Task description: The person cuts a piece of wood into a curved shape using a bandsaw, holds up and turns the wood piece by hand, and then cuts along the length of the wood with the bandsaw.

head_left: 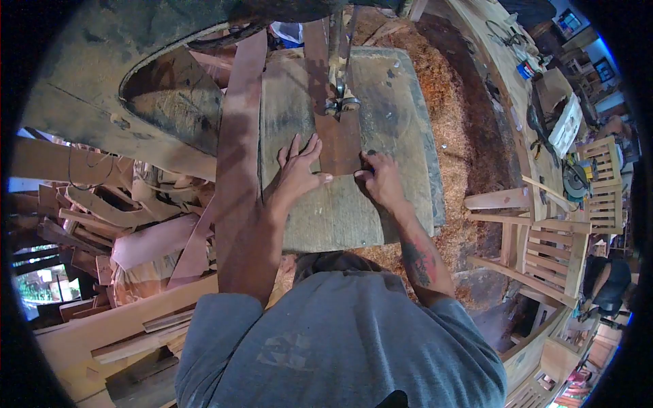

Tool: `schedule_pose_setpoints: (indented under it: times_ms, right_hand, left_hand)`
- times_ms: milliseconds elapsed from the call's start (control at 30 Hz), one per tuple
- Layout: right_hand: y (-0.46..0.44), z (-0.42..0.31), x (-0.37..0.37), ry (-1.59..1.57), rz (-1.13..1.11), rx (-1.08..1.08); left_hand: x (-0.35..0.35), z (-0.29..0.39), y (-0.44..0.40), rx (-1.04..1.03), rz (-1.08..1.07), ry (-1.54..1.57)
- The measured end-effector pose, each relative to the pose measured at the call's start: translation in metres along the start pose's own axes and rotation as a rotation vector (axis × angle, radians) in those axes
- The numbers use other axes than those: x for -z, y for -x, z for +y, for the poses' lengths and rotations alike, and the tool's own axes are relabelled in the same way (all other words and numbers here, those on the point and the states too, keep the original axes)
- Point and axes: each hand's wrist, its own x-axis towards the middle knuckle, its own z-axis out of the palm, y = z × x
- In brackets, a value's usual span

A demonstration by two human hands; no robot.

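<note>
A reddish-brown wooden board (342, 146) lies flat on the worn table (320, 224) of a band saw, its far end at the blade guides (342, 103). My left hand (297, 171) rests at the board's left side, fingers spread over the table and thumb reaching the near left corner. On the other side, my right hand (383, 180) has its fingers curled against the right edge, with the thumb at the near right corner. The blade itself is hard to make out between the guides.
The saw's large frame (81, 88) fills the upper left. A long plank (238, 115) runs along the table's left side. Sawdust (456, 136) covers the floor to the right. Offcuts (102, 204) pile up at left; slatted wooden furniture (544, 258) and another person (607, 282) are at right.
</note>
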Motion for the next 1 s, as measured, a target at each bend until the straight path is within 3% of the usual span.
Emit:
schedule_pose_setpoints:
  times_ms: [1000]
  right_hand:
    - [-0.014, 0.004, -0.003, -0.015, 0.015, -0.003]
  left_hand:
    - [0.008, -0.001, -0.014, 0.040, -0.037, -0.003]
